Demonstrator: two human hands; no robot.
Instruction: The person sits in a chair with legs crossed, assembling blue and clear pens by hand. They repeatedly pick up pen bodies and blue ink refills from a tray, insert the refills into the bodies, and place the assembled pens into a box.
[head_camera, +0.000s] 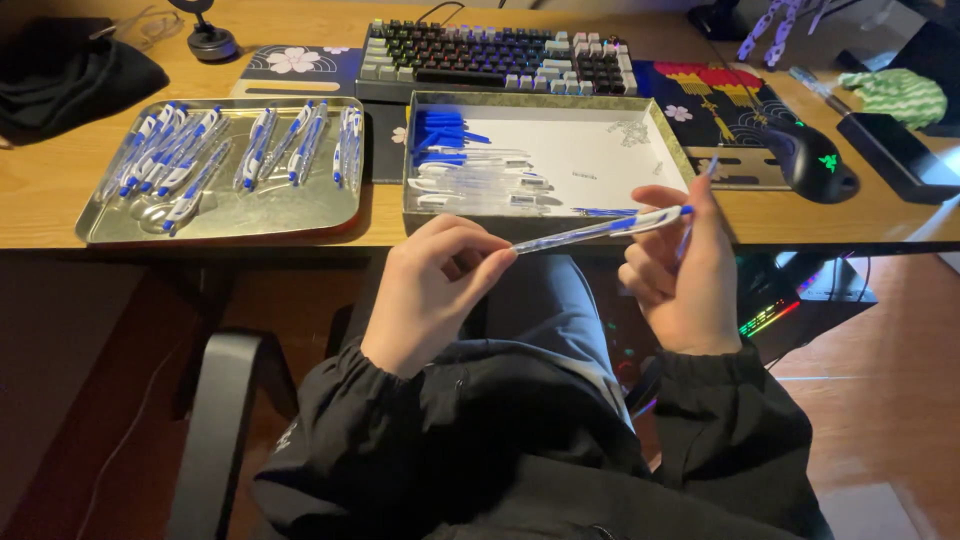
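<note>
Head | left hand (428, 292) fingers, right hand (680, 268) fingers pinch slim clear-plastic pen (600, 229) ends | metal tray (300, 215)

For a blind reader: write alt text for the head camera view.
Two bare hands, left hand and right hand, hold a clear blue-tipped pen between them over the lap. On the wooden desk ahead: a metal tray of finished pens, a shallow box of pen parts, a keyboard.

Person seen from above: both arms in a black jacket (520, 450) of thin, slightly shiny fabric, its sleeves ending in gathered elastic cuffs at the wrists. Left hand (430, 290) and right hand (680, 270) bare, without gloves. Dark grey trousers (545, 300) cover the lap.
</note>
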